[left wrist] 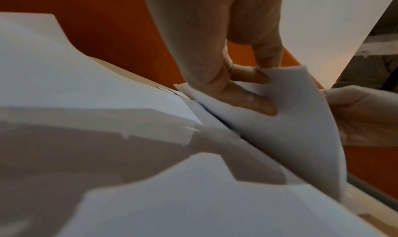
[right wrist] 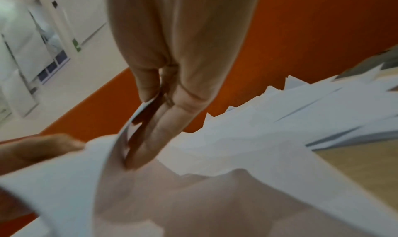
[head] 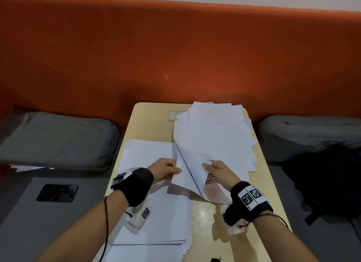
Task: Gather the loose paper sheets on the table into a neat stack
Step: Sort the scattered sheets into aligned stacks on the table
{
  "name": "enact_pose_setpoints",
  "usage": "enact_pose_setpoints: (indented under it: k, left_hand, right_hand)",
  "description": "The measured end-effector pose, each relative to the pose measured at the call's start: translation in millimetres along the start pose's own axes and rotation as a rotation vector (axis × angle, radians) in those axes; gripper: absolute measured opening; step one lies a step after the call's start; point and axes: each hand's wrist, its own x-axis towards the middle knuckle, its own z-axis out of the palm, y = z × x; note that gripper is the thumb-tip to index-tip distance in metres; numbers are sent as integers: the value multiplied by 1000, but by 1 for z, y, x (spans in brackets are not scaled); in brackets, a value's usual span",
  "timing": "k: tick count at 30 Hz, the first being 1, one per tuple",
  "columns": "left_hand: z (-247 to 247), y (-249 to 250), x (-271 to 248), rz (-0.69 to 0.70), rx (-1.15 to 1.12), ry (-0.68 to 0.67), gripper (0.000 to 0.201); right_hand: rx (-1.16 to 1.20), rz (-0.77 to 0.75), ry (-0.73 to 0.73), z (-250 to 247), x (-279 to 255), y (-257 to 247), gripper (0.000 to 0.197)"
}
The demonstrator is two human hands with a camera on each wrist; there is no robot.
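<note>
Paper sheet [head: 190,170], lifted between the neat stack [head: 156,213] and loose pile [head: 214,132], is pinched by left hand [head: 166,168] and right hand [head: 220,172]; it could be creased if pulled unevenly.

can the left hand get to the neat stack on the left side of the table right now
Probably not at once: the left hand hovers right above the neat stack, but it pinches the lifted sheet with the right hand.

The head view is dimly lit, with edges bowed by wide-angle distortion. Both wrist views are softened by blur, and shadows are cast across their lower halves.
</note>
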Motion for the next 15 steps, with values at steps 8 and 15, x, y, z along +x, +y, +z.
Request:
enact_pose_setpoints:
  k: [8,15]
  left_hand:
    - [-22,-13,-13,-65,-8,108,26]
    - [-16,-12,-10,-23,89,197,35]
  right_hand:
    - [59,-46,-35,-11,10,4,21]
    - [72,-65,-65,-10,10,2,21]
